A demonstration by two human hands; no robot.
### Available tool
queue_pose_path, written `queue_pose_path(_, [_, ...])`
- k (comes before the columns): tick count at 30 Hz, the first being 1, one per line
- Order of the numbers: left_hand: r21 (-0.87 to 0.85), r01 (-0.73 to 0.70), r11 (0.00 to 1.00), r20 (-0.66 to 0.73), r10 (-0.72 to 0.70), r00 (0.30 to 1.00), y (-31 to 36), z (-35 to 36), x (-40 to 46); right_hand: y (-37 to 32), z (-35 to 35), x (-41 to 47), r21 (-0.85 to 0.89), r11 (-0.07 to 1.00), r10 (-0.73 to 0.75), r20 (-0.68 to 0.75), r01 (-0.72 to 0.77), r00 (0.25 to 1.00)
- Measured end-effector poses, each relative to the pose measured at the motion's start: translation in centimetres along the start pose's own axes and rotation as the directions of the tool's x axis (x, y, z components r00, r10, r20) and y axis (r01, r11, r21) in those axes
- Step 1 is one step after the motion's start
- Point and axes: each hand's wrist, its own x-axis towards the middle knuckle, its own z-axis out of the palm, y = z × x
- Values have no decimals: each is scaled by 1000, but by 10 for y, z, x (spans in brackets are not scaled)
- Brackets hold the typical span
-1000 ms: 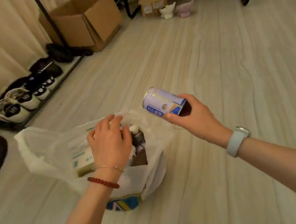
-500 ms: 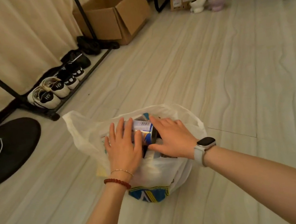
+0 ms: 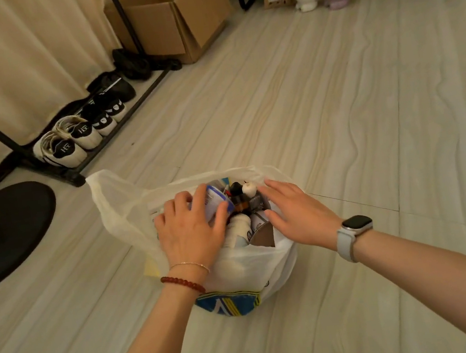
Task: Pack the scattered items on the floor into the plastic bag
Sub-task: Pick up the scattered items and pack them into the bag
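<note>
We record a translucent white plastic bag (image 3: 117,209), its base printed blue with yellow and white stripes; a can (image 3: 214,201) white with a blue rim; a dark red bead bracelet (image 3: 182,283); a pale grey watch strap (image 3: 344,246); a pale wood-grain floor (image 3: 334,103); brown cardboard boxes (image 3: 175,21); white-and-black shoes (image 3: 72,138); cream curtains (image 3: 17,56).

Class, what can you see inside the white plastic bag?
Inside the plastic bag: a blue-labelled can under the left hand, a white bottle, dark small items. Lower contents are covered.
</note>
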Motion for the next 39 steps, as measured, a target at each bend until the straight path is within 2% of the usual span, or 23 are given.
queue_pose_path(2, [40,157,987,150,-161,975,-10,-3,2,-1,0,-2,40,999,1,3,-1,1000])
queue_pose_path(4, [53,252,966,244,-257,935,-18,-4,1,-2,0,0,75,997,9,-31,-7,999])
queue_pose_path(7, [45,254,966,314,-255,915,-23,-12,3,-5,4,3,166,985,62,-43,-54,997])
queue_pose_path(10, [54,256,965,396,-256,882,-21,-19,4,-8,6,5,135,990,52,-12,-50,999])
queue_pose_path(12, [60,250,966,368,-254,894,-17,-17,0,-11,7,5,63,997,34,-11,-33,999])
queue_pose_path(15, [-30,241,970,305,-221,926,-15,-8,-4,-12,9,4,-20,999,30,-33,-30,999])
queue_pose_path(17, [-82,242,967,313,-205,927,-18,-4,0,-11,9,5,-10,999,42,-32,-42,999])
queue_pose_path(22, [-63,181,981,244,-161,956,-19,-1,1,-11,7,4,35,999,42,-28,-41,999])
queue_pose_path(26, [-195,283,939,264,-228,937,-21,-3,4,-8,7,3,68,997,51,-32,-49,998])
queue_pose_path(30, [-359,207,910,160,-158,974,5,-8,3,-1,6,6,232,955,209,-97,-183,973])
queue_pose_path(32, [-413,155,898,183,-85,979,23,-7,7,6,6,9,299,922,295,-132,-246,946])
queue_pose_path(34, [-356,79,931,266,20,964,37,-1,11,11,5,9,374,894,341,-210,-247,916])
queue_pose_path(36, [-203,-58,978,342,126,931,46,6,14,12,1,7,476,851,389,-293,-220,873])
queue_pose_path(39, [-196,-109,975,381,178,907,53,14,15,10,-5,2,574,806,417,-383,-141,824])
